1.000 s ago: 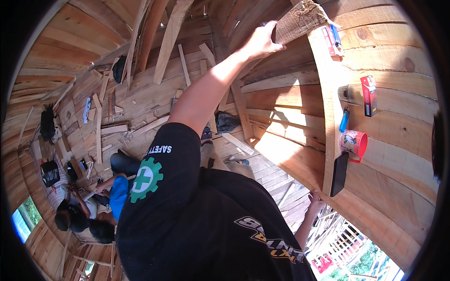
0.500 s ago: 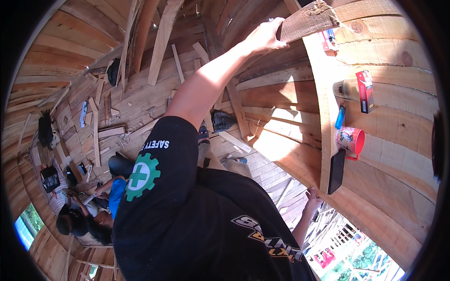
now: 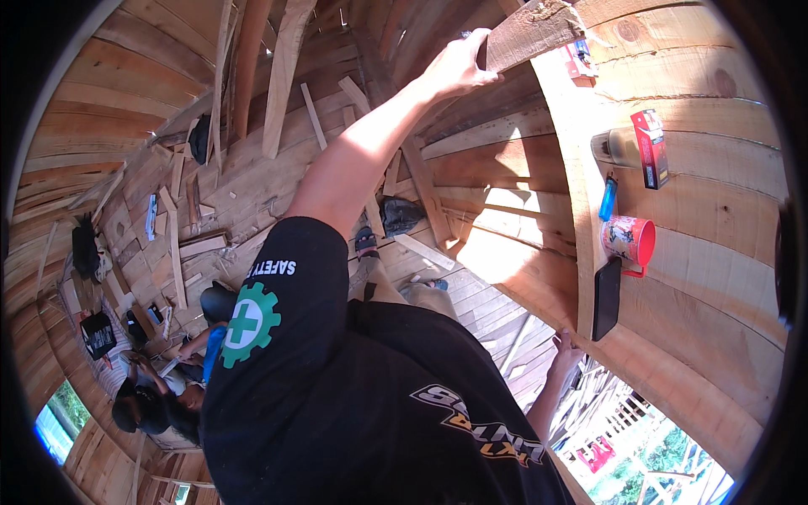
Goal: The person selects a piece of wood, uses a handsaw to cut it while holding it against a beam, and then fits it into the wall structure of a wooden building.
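My left hand (image 3: 461,66) is stretched up and away, its fingers wrapped round the edge of a rough-ended wooden board (image 3: 534,35). At the lower right, my right hand (image 3: 566,360) grips the edge of a wooden beam (image 3: 656,383), its fingertips partly hidden there. Along the ledge between the hands stand a red mug (image 3: 628,238) with a patterned side, a black phone (image 3: 606,299), a small blue object like a lighter (image 3: 608,199), a glass (image 3: 619,147) with brown contents and a red-and-black box (image 3: 651,149).
Two people (image 3: 156,404) sit low at the left, near a black bag (image 3: 98,335). Loose wood strips (image 3: 174,248) and a black plastic bag (image 3: 401,215) lie on the plank floor (image 3: 252,189). Slanted timbers (image 3: 286,80) lean at the back. An opening (image 3: 648,454) shows outdoors at lower right.
The whole view has shifted a little. My left hand and the board appear slightly further left in the picture; both hands keep their hold.
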The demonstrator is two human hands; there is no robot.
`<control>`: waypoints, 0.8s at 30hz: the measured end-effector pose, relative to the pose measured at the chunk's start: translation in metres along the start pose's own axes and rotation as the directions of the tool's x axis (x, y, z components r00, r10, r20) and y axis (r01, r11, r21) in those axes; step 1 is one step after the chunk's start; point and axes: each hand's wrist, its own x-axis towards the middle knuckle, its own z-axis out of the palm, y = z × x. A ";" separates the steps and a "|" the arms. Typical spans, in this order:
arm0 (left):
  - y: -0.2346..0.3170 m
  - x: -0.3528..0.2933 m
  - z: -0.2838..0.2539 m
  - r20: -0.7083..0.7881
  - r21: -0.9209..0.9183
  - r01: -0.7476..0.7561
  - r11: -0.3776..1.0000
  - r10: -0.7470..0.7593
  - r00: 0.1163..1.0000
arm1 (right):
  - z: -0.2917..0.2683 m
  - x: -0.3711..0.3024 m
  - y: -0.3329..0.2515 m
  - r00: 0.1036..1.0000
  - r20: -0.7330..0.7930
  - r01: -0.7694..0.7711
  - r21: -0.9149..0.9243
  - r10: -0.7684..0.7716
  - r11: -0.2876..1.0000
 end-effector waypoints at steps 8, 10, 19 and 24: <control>-0.006 0.018 0.000 0.009 0.095 0.047 0.994 -0.048 0.999 | 0.009 -0.006 -0.015 0.999 -0.038 0.012 0.043 -0.010 0.999; -0.004 0.019 0.002 -0.006 0.155 0.056 0.986 -0.056 0.998 | 0.011 -0.009 -0.018 0.998 -0.053 0.023 0.051 -0.021 0.998; 0.000 0.020 0.019 -0.012 0.148 -0.004 0.989 0.006 1.000 | 0.006 -0.005 -0.009 1.000 -0.012 0.015 0.019 -0.015 1.000; -0.006 0.020 0.025 -0.060 0.170 -0.010 0.985 0.020 0.998 | 0.010 -0.007 -0.019 1.000 -0.012 0.019 -0.010 -0.019 1.000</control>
